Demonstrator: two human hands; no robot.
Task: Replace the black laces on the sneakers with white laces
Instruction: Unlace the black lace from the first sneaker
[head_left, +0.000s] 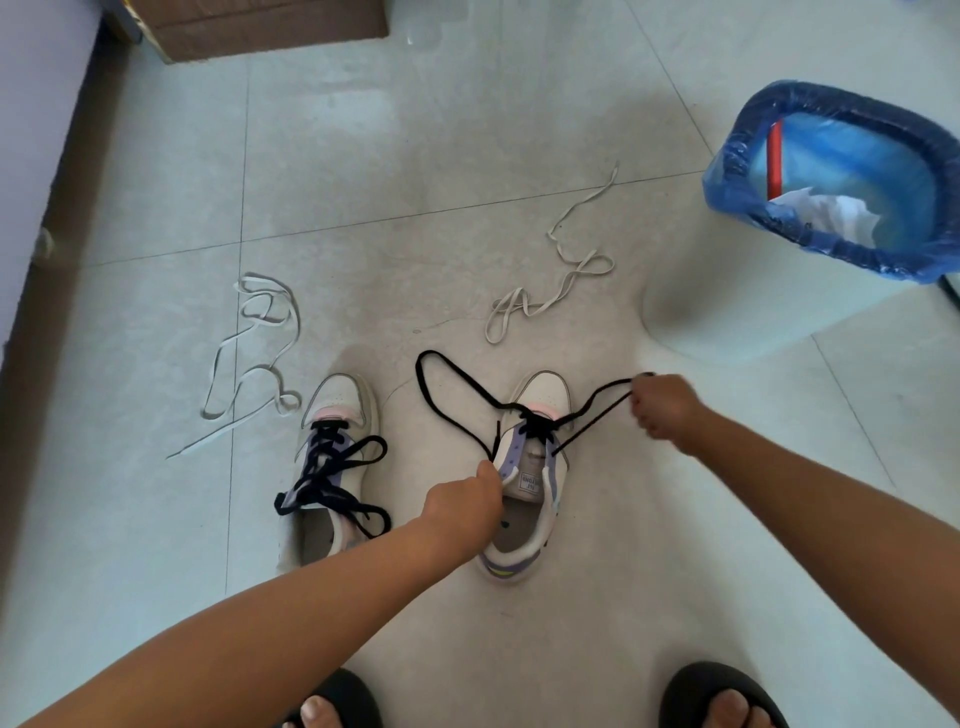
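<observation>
While right sneaker (530, 467) stands at floor centre, right hand (662, 410) at 3 o'clock of it pinches black lace (447, 410), strand taut. Left hand (465, 501) at 7 o'clock grips sneaker's side. Left sneaker (332, 467) at 9 o'clock, fully laced in black. White laces (550, 275) loose on floor (415, 182) at 12 and 10 o'clock. Bin (841, 182) at 2 o'clock.

A single head-worn wide-angle camera looks steeply down, from standing height, at the tiled floor (519, 156).
</observation>
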